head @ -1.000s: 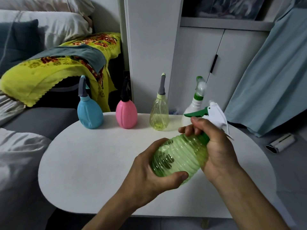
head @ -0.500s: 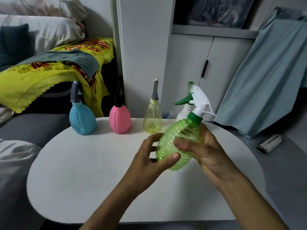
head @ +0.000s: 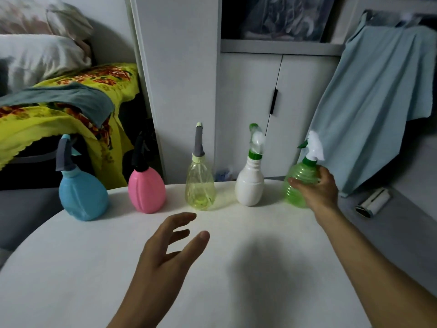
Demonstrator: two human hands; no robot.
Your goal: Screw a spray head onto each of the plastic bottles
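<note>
Head view: my right hand (head: 315, 188) wraps its fingers round the ribbed green bottle (head: 298, 185), upright at the table's (head: 94, 268) far right end, just right of the white bottle (head: 250, 185). My left hand (head: 165, 259) hovers nearer me than the white bottle, fingers spread, holding nothing. I judge the green bottle light, thin-walled and springy, its ribs giving grip; best held round the belly, never by its white spray head (head: 313, 147). No brand, label or writing is readable on any bottle.
</note>
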